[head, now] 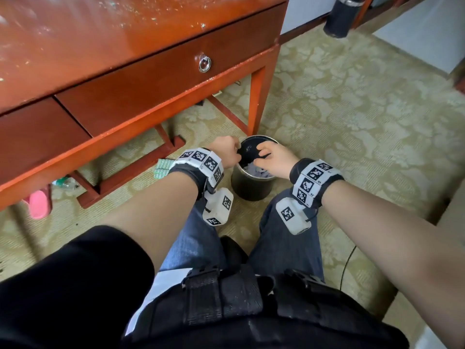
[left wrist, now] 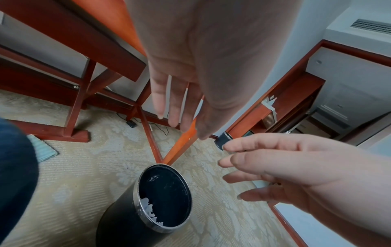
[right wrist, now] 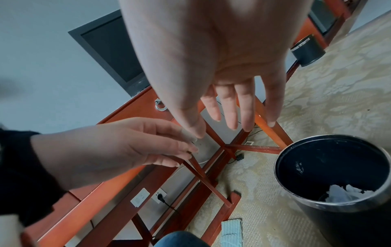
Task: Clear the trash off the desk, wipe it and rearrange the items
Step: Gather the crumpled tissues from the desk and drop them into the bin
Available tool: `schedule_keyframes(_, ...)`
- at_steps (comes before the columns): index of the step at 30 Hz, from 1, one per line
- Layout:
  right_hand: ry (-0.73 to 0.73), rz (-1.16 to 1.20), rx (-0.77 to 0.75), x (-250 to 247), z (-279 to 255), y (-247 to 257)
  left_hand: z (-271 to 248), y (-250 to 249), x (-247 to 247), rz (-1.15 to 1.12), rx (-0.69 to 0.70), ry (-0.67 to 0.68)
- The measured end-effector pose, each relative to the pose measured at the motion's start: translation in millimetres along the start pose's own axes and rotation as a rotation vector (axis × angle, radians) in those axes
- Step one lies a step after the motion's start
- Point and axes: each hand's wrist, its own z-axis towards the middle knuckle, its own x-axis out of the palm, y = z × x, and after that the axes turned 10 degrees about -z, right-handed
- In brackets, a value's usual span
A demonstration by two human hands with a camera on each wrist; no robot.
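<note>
A black trash bin (head: 253, 183) stands on the carpet by the desk's front right leg, with crumpled white paper (right wrist: 347, 192) at its bottom. Both my hands hover over its mouth. My left hand (head: 227, 149) is above the bin's left rim, its fingers (left wrist: 175, 108) straight and empty. My right hand (head: 270, 157) is over the right side, fingers (right wrist: 232, 108) spread and empty. The two hands nearly touch at the fingertips. The red-orange wooden desk (head: 113, 44) at upper left has pale specks scattered across its top.
A drawer ring pull (head: 204, 64) faces me. Under the desk lie a green cloth (head: 162, 168), a pink slipper (head: 39, 202) and a plastic bottle (head: 63, 183). A second black bin (head: 339, 16) stands far back. A dark monitor (right wrist: 110, 50) sits on the desk.
</note>
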Motion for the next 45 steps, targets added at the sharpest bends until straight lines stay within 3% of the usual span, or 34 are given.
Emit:
schedule_keyframes(11, 0.058, -0.006, 0.044, -22.5, 68.6, 7.9, 64.2, 10.9, -31.0, 0.005, -0.01, 0.046)
schedule_keyframes(17, 0.163, -0.088, 0.077, -21.2, 123.1, -1.0, 127.0, 24.6, -17.7, 0.001, -0.072, 0.174)
schedule_keyframes(22, 0.234, -0.093, 0.143, -50.7, 152.3, 0.8, 154.9, 9.9, -29.1, -0.004, -0.095, 0.275)
schedule_keyframes(28, 0.283, -0.101, 0.175, -120.8, 139.9, 33.7, 149.7, -40.4, -90.5, -0.03, -0.093, 0.362)
schedule_keyframes(35, 0.282, -0.114, 0.103, -210.4, 117.7, 99.2, 124.7, -86.8, -171.8, -0.013, -0.083, 0.29)
schedule_keyframes(40, 0.264, -0.219, 0.001, -249.9, 106.2, 152.1, 103.7, -108.3, -231.2, -0.047, -0.078, 0.297)
schedule_keyframes(45, 0.254, -0.348, -0.16, -272.8, 101.3, 216.7, 86.3, -104.0, -289.3, 0.043, -0.119, 0.207)
